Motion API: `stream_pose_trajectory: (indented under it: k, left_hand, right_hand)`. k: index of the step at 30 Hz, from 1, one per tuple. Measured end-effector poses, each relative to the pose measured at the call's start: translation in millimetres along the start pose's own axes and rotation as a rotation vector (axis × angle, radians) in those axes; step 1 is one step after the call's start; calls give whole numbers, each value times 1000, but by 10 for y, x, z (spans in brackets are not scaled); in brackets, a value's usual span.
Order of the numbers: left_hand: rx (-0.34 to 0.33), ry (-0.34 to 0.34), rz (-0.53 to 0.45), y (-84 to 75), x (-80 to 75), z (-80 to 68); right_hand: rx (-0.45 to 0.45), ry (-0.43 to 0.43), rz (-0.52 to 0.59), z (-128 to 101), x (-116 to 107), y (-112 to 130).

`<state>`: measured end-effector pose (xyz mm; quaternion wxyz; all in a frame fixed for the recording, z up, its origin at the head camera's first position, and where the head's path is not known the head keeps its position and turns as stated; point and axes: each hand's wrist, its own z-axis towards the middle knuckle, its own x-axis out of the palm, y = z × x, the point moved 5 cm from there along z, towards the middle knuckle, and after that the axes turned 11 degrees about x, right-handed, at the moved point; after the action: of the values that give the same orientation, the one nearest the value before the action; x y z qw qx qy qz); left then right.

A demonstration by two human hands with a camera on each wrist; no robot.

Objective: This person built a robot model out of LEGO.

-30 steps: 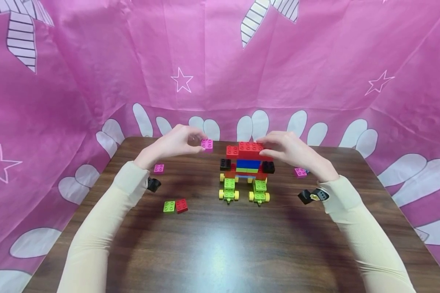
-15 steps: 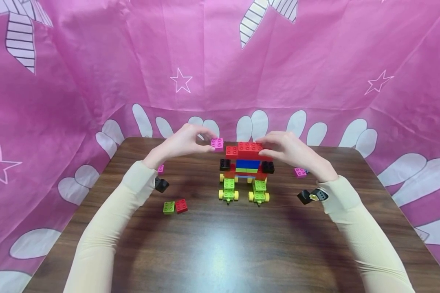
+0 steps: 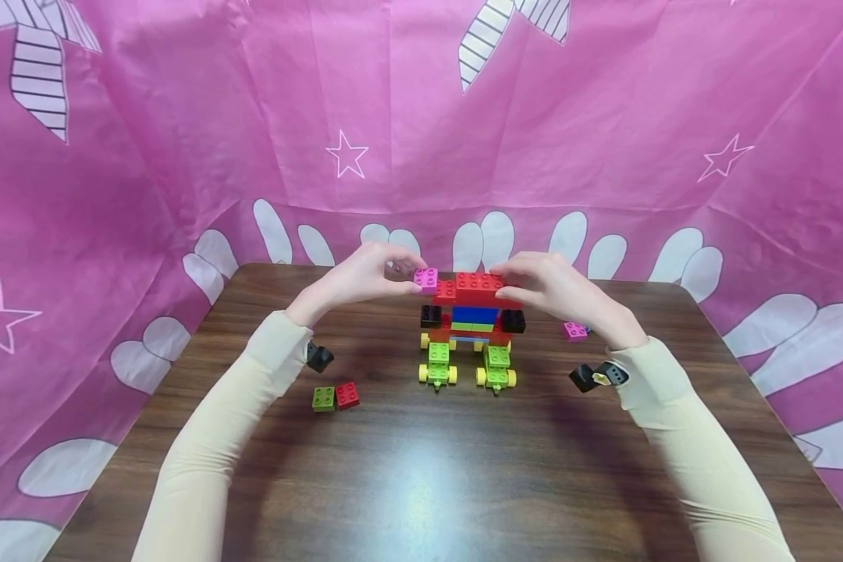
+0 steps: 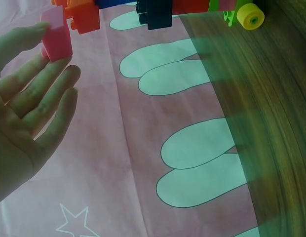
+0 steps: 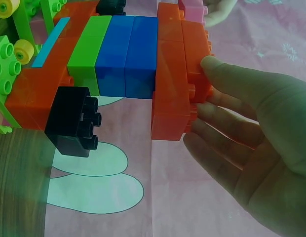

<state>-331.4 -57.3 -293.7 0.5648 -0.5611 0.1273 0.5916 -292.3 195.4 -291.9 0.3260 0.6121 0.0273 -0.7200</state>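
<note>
Dark wood-grain table (image 3: 421,484), glare patch at 6 o'clock. Pink curtain (image 3: 183,156) encloses it from 9 through 12 to 3 o'clock, printed with white stars, ovals and striped shapes.

You're working at a staged play corner, not a lived-in room. A pink cloth backdrop (image 3: 421,117) printed with white stars and striped shapes closes you in on three sides, hiding whatever lies behind. In front of you sits a dark wood-grain table (image 3: 421,468), with toy building bricks (image 3: 335,396) scattered across it and a wheeled brick model (image 3: 472,328) standing in the middle.
</note>
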Motion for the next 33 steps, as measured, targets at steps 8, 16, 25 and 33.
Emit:
stream_pose_trajectory:
  k: [8, 16, 25, 33]
  left_hand:
    - [-17, 0, 5, 42, 33, 11]
    - [-8, 18, -32, 46, 52, 31]
    - [4, 29, -14, 3, 71, 54]
    - [6, 22, 33, -17, 93, 71]
  right_hand:
    - [3, 6, 5, 6, 8, -4]
    - [11, 4, -1, 5, -2, -13]
    - [10, 8, 4, 10, 1, -18]
    - [10, 8, 2, 7, 1, -9]
